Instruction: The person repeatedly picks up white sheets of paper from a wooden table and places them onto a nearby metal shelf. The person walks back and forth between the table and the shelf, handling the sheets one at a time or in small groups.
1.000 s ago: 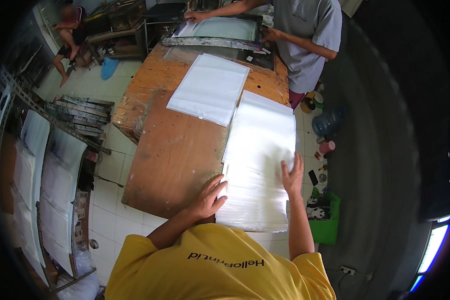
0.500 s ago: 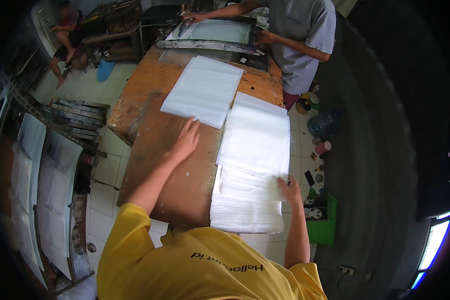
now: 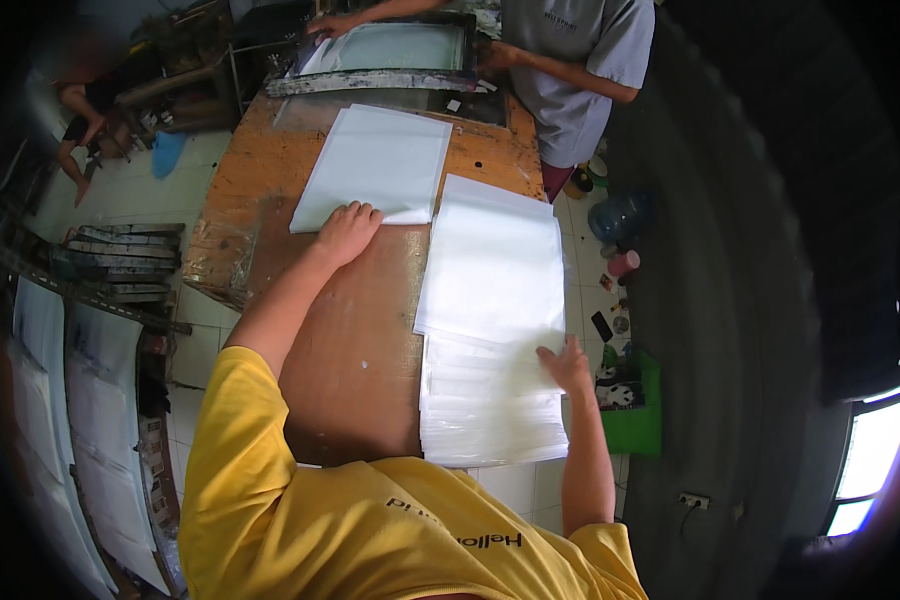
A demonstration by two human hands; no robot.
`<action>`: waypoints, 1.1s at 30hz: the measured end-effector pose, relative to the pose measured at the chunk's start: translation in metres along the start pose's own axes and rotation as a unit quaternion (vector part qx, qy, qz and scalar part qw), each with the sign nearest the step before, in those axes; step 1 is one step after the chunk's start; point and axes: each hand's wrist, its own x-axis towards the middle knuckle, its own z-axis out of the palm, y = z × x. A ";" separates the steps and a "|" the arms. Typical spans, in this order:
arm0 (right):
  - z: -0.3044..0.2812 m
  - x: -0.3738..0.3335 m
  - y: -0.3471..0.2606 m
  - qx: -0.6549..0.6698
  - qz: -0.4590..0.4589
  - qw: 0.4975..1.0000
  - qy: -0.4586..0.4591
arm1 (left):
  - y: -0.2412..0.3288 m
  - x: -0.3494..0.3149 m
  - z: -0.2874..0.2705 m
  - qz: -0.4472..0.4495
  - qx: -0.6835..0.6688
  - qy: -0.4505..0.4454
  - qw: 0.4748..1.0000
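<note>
My left hand (image 3: 350,230) is at the near edge of a white sheet stack (image 3: 375,165) on the table. Its fingers are closed over that edge, and the sheet bends up just right of them; the thumb is hidden. A longer pile of white translucent plastic sheets (image 3: 490,260) lies to the right, its near part fanned out in overlapping layers. My right hand (image 3: 567,367) rests by the right edge of this pile, thumb and fingers apart, with nothing held between them.
Across the wooden table (image 3: 345,340), a person in a grey shirt (image 3: 575,85) handles a framed screen (image 3: 390,50). Another person sits at the far left. Racks with sheets (image 3: 100,400) stand on the left. A green bag (image 3: 635,410) and a water jug (image 3: 615,215) are on the right-hand floor.
My left hand has reached the stack's near edge and closed on it, bending the sheet. My right hand has spread its fingers at the pile's edge. The whole view has shifted slightly.
</note>
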 end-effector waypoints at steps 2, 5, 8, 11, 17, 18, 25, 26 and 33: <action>-0.003 0.004 0.004 -0.010 -0.004 1.000 -0.013 | -0.010 0.001 0.008 -0.052 -0.058 0.029 0.997; -0.001 0.003 0.006 0.052 -0.035 0.998 -0.006 | -0.022 0.020 -0.001 -0.122 -0.142 0.131 0.974; -0.001 -0.001 -0.010 0.165 -0.024 0.985 -0.050 | -0.042 0.040 -0.016 -0.143 -0.181 0.233 0.945; -0.003 -0.008 -0.040 0.207 -0.007 0.976 -0.063 | -0.047 0.062 -0.047 -0.087 -0.163 0.229 0.956; 0.038 0.004 -0.094 0.144 -0.120 0.982 -0.011 | -0.033 0.084 -0.056 0.044 -0.122 0.222 0.966; 0.047 0.006 -0.105 0.151 -0.110 0.982 -0.019 | -0.025 0.083 -0.055 0.070 -0.128 0.219 0.965; 0.085 0.021 -0.184 0.192 -0.078 0.978 -0.037 | -0.001 0.045 -0.035 0.106 -0.121 0.140 0.977; 0.079 0.018 -0.199 0.179 -0.063 0.980 -0.051 | -0.002 0.042 -0.031 0.110 -0.119 0.130 0.978; 0.113 0.020 -0.187 0.157 -0.178 0.971 -0.007 | 0.007 0.030 -0.028 0.145 -0.113 0.151 0.971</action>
